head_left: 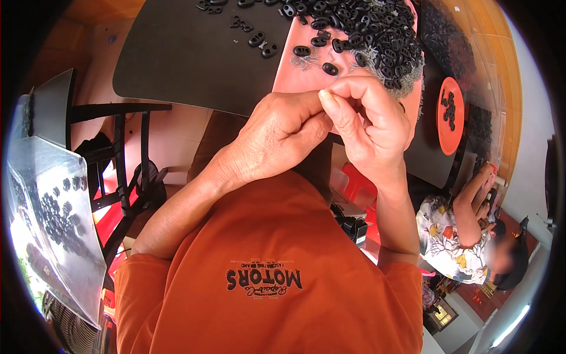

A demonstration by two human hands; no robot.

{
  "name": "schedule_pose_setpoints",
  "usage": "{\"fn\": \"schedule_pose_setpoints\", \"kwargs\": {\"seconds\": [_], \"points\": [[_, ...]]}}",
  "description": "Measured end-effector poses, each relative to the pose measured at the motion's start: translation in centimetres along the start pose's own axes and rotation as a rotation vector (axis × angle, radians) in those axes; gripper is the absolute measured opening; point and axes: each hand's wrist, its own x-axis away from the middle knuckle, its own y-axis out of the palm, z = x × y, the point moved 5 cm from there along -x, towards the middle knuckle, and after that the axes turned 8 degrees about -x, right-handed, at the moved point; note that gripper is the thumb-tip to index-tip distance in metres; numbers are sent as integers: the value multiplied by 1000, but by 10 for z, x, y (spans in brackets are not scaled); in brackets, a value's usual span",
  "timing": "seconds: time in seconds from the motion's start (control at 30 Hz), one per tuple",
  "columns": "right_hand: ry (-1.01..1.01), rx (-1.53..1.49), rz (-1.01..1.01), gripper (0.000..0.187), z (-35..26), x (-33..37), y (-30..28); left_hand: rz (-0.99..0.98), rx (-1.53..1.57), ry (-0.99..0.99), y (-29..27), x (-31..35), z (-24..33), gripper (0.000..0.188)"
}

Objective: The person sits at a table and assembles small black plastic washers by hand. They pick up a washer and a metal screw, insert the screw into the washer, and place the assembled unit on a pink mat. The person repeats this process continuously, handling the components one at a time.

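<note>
Left hand (277, 133) and right hand (377, 121) meet at the fingertips in front of the orange shirt (265, 248), at the near edge of the pink sheet (286, 79). Right hand: thumb and forefinger are pinched together; whether anything lies between them cannot be told. Left hand: fingers are curled and the forefinger reaches to the right thumb; the tips are partly hidden, so its opening and contents cannot be told.

The black parts (365, 26) are heaped on the sheet just beyond the hands. One loose oval (330, 69) lies nearest the fingers, near small clear pieces (304, 62). More black parts are spread on the dark table (177, 59), left of the heap. To the right, an orange plate (448, 144) holds further black parts. A co-worker (451, 242) is at the far right.
</note>
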Motion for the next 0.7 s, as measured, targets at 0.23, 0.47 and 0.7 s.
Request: {"fn": "schedule_pose_setpoints", "kwargs": {"seconds": [0.23,0.47,0.7], "points": [[8,-9,41,11,1,2,-1,-16,76,-89,-1,0,-3,23],[33,21,6,11,1,6,-2,-14,198,-106,0,-1,-4,20],[64,15,3,11,4,8,-2,-23,193,-125,-1,0,-7,18]]}}
